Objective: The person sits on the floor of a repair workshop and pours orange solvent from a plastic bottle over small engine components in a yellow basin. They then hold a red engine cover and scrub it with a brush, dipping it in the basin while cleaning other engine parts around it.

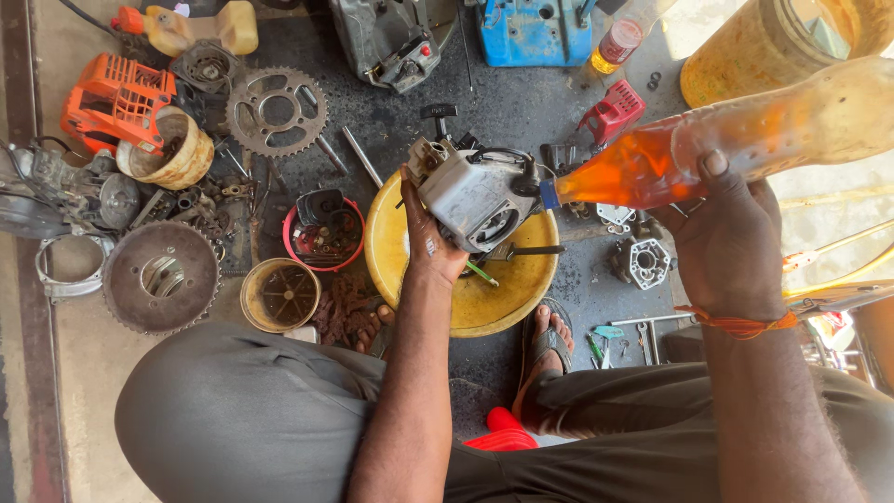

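Left hand (430, 244) grips the grey engine part (473, 194), holding it just above the yellow bowl (507, 296) on the dark floor (531, 107). Right hand (731, 244) is wrapped around a plastic bottle (736, 140) of orange liquid, tilted down, its blue neck touching the engine part's right side. Left of the bowl sits a red tray (323, 233) of small parts, then a rusty tin (279, 295) and a round toothed disc (160, 277). Beyond the bowl lie a sprocket (277, 111) and an orange housing (116, 98). A sandalled foot (547, 346) rests just below the bowl's rim, hemming it in.
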Available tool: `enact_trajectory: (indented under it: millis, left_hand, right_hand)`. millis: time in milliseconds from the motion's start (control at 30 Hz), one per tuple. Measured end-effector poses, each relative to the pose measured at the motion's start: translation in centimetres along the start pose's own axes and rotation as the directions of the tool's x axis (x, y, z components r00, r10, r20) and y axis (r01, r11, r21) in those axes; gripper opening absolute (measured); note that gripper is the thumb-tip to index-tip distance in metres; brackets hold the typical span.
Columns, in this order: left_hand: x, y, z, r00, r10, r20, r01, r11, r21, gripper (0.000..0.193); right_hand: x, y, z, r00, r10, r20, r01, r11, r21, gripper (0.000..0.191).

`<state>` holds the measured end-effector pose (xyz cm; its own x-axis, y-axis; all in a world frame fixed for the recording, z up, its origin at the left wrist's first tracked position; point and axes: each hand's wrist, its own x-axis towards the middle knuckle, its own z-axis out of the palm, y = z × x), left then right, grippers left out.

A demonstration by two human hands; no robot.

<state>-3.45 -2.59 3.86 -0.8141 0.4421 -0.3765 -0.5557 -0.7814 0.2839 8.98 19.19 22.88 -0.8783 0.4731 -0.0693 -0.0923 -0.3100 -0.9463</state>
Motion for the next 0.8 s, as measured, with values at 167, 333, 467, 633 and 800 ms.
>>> enact_trajectory:
  millis: [167, 333, 467, 633, 800]
  left_hand:
    - [-0.7, 0.8, 0.8, 1.000, 0.003, -0.002, -0.003, 0.999, 0.048, 0.110]
    - [-1.1, 1.3, 1.3, 0.998, -0.063, 0.011, 0.064, 0.994, -0.084, 0.122]
    - [-1.3, 1.8, 1.3, 0.993, -0.083, 0.089, 0.094, 0.988, -0.119, 0.118]
    - [-1.0, 1.9, 0.7, 0.993, -0.044, 0.112, 0.054, 0.995, -0.084, 0.113]
    - [-0.1, 1.4, 0.2, 0.993, 0.088, 0.076, -0.094, 0.992, 0.083, 0.116]
  right_hand:
    - [-0.4, -0.7, 0.1, 0.995, -0.092, 0.030, 0.094, 0.993, -0.073, 0.041]
    - [-1.4, -1.3, 0.7, 0.976, -0.218, -0.008, 0.210, 0.950, -0.230, 0.041]
    - [-2.0, -1.9, 1.4, 0.924, -0.371, 0.089, 0.378, 0.860, -0.343, 0.041]
    - [-2.4, -1.9, 2.3, 0.920, -0.390, 0.044, 0.377, 0.848, -0.372, 0.047]
    - [-2.7, -0.1, 2.9, 0.964, -0.258, 0.062, 0.265, 0.930, -0.253, 0.046]
